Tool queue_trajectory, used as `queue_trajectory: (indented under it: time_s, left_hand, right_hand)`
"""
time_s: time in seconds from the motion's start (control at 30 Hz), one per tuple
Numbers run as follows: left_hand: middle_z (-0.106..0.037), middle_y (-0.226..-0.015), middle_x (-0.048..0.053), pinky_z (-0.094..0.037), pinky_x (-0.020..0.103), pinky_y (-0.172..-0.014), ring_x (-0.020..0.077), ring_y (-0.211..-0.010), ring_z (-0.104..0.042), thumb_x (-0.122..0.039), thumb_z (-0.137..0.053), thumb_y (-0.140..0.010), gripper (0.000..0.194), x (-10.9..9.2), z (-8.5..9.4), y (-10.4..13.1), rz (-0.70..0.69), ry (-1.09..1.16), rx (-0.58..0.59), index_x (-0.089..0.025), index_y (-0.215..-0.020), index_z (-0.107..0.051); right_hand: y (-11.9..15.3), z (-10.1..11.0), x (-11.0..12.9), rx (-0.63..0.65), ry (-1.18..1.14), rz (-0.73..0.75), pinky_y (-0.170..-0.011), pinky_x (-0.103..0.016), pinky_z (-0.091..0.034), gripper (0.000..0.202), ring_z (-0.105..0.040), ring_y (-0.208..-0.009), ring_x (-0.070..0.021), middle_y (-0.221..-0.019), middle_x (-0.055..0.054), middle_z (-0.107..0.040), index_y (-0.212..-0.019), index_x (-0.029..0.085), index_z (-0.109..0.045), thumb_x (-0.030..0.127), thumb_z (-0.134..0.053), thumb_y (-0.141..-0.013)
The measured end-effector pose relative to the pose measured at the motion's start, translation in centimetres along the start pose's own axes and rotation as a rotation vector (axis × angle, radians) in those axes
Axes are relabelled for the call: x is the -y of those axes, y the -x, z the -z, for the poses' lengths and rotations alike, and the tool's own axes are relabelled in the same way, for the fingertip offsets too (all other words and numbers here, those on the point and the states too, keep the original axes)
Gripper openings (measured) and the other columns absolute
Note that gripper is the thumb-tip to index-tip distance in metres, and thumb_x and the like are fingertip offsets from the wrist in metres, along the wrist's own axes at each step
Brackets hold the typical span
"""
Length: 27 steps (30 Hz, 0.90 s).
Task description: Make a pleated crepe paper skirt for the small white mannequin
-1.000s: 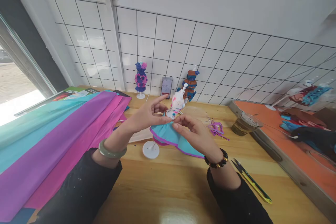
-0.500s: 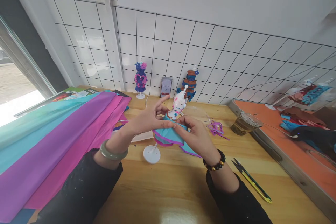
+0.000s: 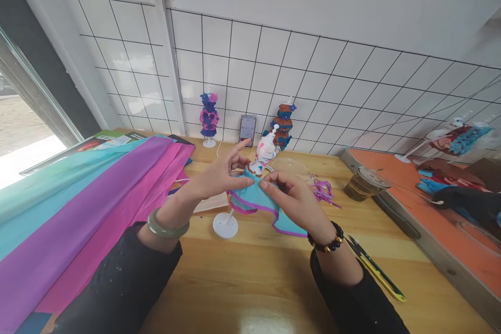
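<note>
A small white dress form (image 3: 266, 150) with colored spots leans to the right on its round white base (image 3: 225, 225). Around its waist sits a turquoise fabric piece (image 3: 256, 199) with purple edging, its loose end hanging to the right. My left hand (image 3: 219, 175) grips the fabric at the waist on the left, thumb pressed on it and index finger raised. On the right side, my right hand (image 3: 291, 195) pinches the same fabric between thumb and fingers, close to my left thumb.
Colored fabric sheets (image 3: 117, 188) cover the left side. Behind stand two dressed forms (image 3: 209, 117) (image 3: 282, 125) and a phone (image 3: 247, 129). At right are purple scraps (image 3: 323, 191), a lidded cup (image 3: 366, 183), yellow-handled snips (image 3: 378, 271) and an orange surface (image 3: 410, 188).
My right hand has shifted slightly right, and the fabric's loose end now spreads further right. The dress form has tipped slightly left.
</note>
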<state>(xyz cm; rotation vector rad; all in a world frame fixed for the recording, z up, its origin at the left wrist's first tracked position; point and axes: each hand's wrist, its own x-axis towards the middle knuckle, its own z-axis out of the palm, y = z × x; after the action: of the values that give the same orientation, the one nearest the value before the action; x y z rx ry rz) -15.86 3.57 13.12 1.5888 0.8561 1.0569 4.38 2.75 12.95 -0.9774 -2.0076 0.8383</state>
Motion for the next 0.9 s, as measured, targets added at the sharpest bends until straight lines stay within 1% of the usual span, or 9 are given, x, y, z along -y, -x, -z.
queue_trajectory:
  time_s: [0.17, 0.3, 0.4, 0.53, 0.67, 0.77, 0.9]
  left_hand:
    - [-0.053, -0.112, 0.008, -0.04, 0.038, -0.096, 0.0187, -0.107, -0.05, -0.019, -0.071, -0.07, 0.091, 0.18, -0.15, -0.1, -0.023, 0.011, -0.007, -0.027, -0.145, -0.021]
    - [-0.052, -0.116, 0.008, -0.041, 0.038, -0.095, 0.0194, -0.109, -0.051, -0.017, -0.07, -0.07, 0.089, 0.13, -0.25, -0.06, -0.031, 0.019, 0.011, -0.029, -0.144, -0.023]
    - [-0.051, -0.116, 0.009, -0.042, 0.037, -0.093, 0.0189, -0.107, -0.052, -0.017, -0.07, -0.07, 0.089, -0.02, -0.26, 0.01, -0.023, 0.014, 0.013, -0.028, -0.144, -0.023]
    - [-0.052, -0.112, 0.007, -0.043, 0.037, -0.092, 0.0186, -0.104, -0.052, -0.017, -0.069, -0.07, 0.087, -0.23, -0.31, 0.13, -0.027, 0.017, 0.025, -0.028, -0.144, -0.024]
    - [-0.051, -0.112, 0.007, -0.043, 0.038, -0.092, 0.0185, -0.104, -0.053, -0.016, -0.069, -0.07, 0.088, -0.27, -0.36, 0.22, -0.016, 0.01, 0.03, -0.03, -0.144, -0.024]
    - [-0.05, -0.112, 0.006, -0.041, 0.04, -0.096, 0.0191, -0.106, -0.052, -0.017, -0.069, -0.071, 0.088, -0.26, -0.37, 0.25, -0.024, 0.0, 0.041, -0.031, -0.144, -0.023]
    - [-0.05, -0.116, 0.008, -0.04, 0.041, -0.097, 0.0202, -0.109, -0.051, -0.019, -0.07, -0.072, 0.087, -0.26, -0.3, 0.29, -0.03, -0.007, 0.058, -0.031, -0.144, -0.023]
  right_hand:
    - [0.34, 0.12, 0.51, 0.032, -0.008, 0.032, -0.053, -0.025, -0.039, 0.021, -0.049, -0.062, -0.0123, -0.075, -0.001, -0.061, -0.088, 0.019, -0.064, 0.038, -0.055, -0.087]
    - [0.33, -0.07, 0.58, 0.015, -0.027, 0.061, -0.058, -0.027, -0.043, 0.02, -0.055, -0.068, -0.0144, -0.08, -0.003, -0.065, -0.088, 0.02, -0.066, 0.038, -0.057, -0.086]
    - [0.23, -0.21, 0.54, -0.024, -0.072, 0.018, -0.061, -0.027, -0.045, 0.019, -0.057, -0.072, -0.0154, -0.082, -0.003, -0.066, -0.086, 0.02, -0.066, 0.037, -0.06, -0.083]
    - [0.15, -0.35, 0.48, -0.049, -0.093, -0.058, -0.055, -0.026, -0.042, 0.021, -0.054, -0.065, -0.0134, -0.076, -0.002, -0.064, -0.083, 0.019, -0.063, 0.039, -0.063, -0.08]
    - [0.09, -0.42, 0.48, -0.048, -0.133, -0.077, -0.053, -0.025, -0.042, 0.021, -0.052, -0.063, -0.0123, -0.073, -0.002, -0.062, -0.08, 0.018, -0.062, 0.04, -0.064, -0.079]
    - [0.03, -0.42, 0.55, -0.056, -0.178, -0.085, -0.051, -0.024, -0.042, 0.022, -0.051, -0.06, -0.0114, -0.069, -0.001, -0.061, -0.077, 0.018, -0.061, 0.04, -0.066, -0.076]
    - [-0.06, -0.34, 0.59, -0.043, -0.225, -0.103, -0.051, -0.024, -0.042, 0.022, -0.052, -0.059, -0.0112, -0.068, -0.001, -0.061, -0.074, 0.018, -0.061, 0.04, -0.068, -0.075]
